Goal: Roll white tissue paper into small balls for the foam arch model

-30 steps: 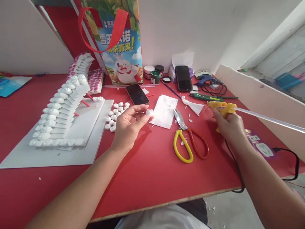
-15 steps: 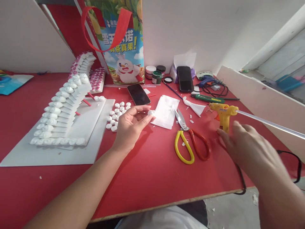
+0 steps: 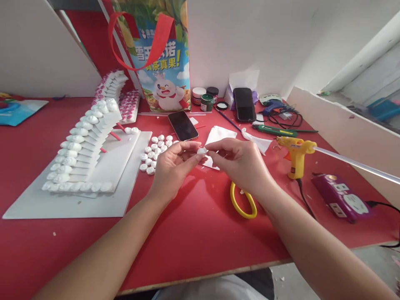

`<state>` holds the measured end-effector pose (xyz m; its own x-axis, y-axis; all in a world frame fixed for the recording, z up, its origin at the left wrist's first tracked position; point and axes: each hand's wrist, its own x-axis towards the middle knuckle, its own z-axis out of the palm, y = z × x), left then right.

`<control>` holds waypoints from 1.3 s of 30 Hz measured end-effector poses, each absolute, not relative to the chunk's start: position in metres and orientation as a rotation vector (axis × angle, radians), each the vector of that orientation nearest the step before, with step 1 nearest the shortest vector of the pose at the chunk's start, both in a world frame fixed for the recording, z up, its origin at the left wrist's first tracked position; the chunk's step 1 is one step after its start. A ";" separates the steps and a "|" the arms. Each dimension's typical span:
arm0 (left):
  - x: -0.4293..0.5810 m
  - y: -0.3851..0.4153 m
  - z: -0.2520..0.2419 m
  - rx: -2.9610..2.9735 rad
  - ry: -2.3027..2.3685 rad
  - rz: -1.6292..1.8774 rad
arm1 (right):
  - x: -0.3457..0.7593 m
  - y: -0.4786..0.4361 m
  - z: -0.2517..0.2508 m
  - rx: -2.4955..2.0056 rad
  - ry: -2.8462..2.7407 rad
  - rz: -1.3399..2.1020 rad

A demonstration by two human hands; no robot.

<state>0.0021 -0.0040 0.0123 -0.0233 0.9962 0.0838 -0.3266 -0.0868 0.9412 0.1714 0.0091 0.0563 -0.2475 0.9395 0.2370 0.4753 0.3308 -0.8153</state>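
Between the fingertips of my left hand [image 3: 171, 168] is a small white rolled-paper rosette [image 3: 202, 151]. My right hand [image 3: 242, 162] meets it from the other side, thumb and forefinger pinched on the rosette's edge; its fingertips partly cover it. Several matching white rosettes [image 3: 151, 158] lie in a cluster just left of my left hand. Behind my hands is a stack of white paper sheets [image 3: 220, 134]. Under my right forearm lies a pair of scissors [image 3: 233, 200], with only the yellow handle loop showing. To the right stands a yellow glue gun [image 3: 296, 156] with a clear glue stick.
On a white board [image 3: 28, 204] at left rises a stepped white model [image 3: 84, 154] edged with rosettes. A purple power strip [image 3: 342, 198] sits at right. Phones [image 3: 183, 126], paint jars [image 3: 206, 102], a green-handled tool [image 3: 275, 131] and a tall printed bag [image 3: 165, 83] stand or lie farther back.
My right hand has left the glue gun and come left to the rosette in my left hand. The purple power strip is now uncovered, while the scissors are mostly hidden.
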 end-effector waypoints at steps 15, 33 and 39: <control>0.004 -0.005 0.013 1.007 0.928 1.368 | 0.177 0.003 0.046 -1.168 -1.925 0.624; 0.002 -0.007 0.014 1.044 0.950 1.311 | 0.181 0.001 0.041 -1.056 -1.963 0.494; 0.002 -0.006 0.015 1.064 0.996 1.309 | 0.181 0.000 0.042 -1.067 -1.989 0.502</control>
